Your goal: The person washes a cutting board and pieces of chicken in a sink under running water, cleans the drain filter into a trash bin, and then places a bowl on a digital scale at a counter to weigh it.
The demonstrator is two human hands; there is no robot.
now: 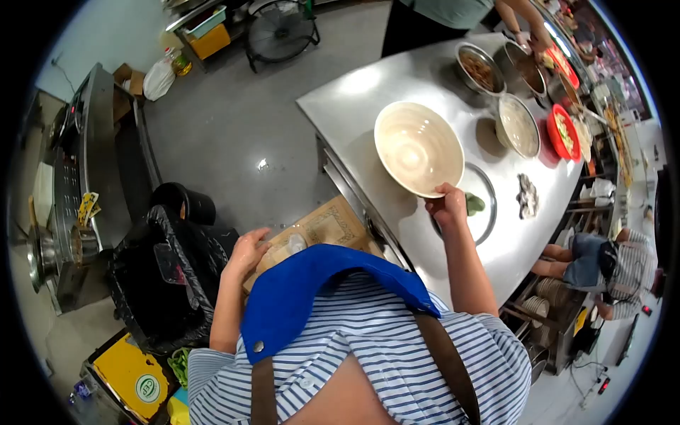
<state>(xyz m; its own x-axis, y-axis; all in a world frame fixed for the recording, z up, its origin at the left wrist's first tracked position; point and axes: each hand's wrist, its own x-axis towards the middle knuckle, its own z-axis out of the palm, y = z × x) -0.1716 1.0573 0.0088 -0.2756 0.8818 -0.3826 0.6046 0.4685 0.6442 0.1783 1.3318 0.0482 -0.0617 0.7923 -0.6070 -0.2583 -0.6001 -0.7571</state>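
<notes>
My right hand [448, 205] is closed on the near rim of a large cream bowl [386, 142], which looks bare inside. The bowl is tilted over the steel table [340, 106]; whether its base touches the table is hard to tell. Just right of that hand, a green vegetable piece [474, 204] lies within a round metal tray or ring [494, 205]. My left hand [248, 251] hangs low at my left side with loosely bent fingers, apparently holding nothing. It is between a black-lined bin [134, 248] and a cardboard box [340, 221].
Steel pots [520, 69], a bowl of brown food [459, 57], a pale bowl [513, 127] and a red basin [559, 127] stand along the far side. A grey-white cloth or scrap [527, 197] lies nearby. A co-worker's hand [542, 37] reaches over the pots.
</notes>
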